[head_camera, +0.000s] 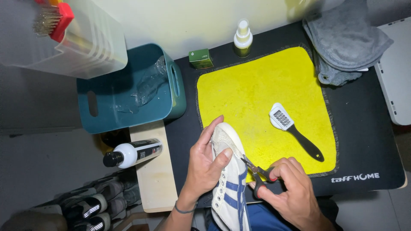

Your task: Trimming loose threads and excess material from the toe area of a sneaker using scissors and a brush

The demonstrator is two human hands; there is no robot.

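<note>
A white sneaker (231, 188) with blue stripes lies toe-up over the near edge of a yellow cloth (257, 94). My left hand (205, 164) grips its toe, thumb on top. My right hand (291, 192) holds small scissors (256, 171) with black and red handles. Their tips touch the right side of the shoe near the toe. A shoe brush (293, 128) with a black handle and white head lies on the cloth to the right.
A black mat (364, 128) covers the table under the cloth. At the back stand a small spray bottle (242, 39) and a green box (201, 58). Grey towels (346, 40) lie back right. A teal basket (128, 94), a white bottle (132, 153) and shoes (85, 207) are left.
</note>
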